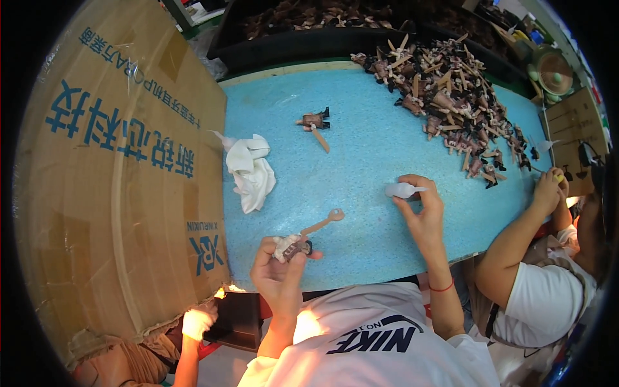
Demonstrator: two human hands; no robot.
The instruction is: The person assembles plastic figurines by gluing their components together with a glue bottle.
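My left hand (278, 269) holds a small brown and white toy figure part (293, 247) with a tan stem (325, 221) sticking up to the right. My right hand (422, 208) grips a small white pointed bottle (403, 189), its tip aimed right, just above the blue foam table top (367, 155). The two hands are apart, the right one higher and farther out over the table.
A big cardboard box (122, 161) stands at the left. A white cloth (250, 171) lies beside it. One loose toy piece (314, 122) lies mid-table, and a heap of brown figure parts (451, 97) fills the far right. Another person's hand (548, 190) works at the right edge.
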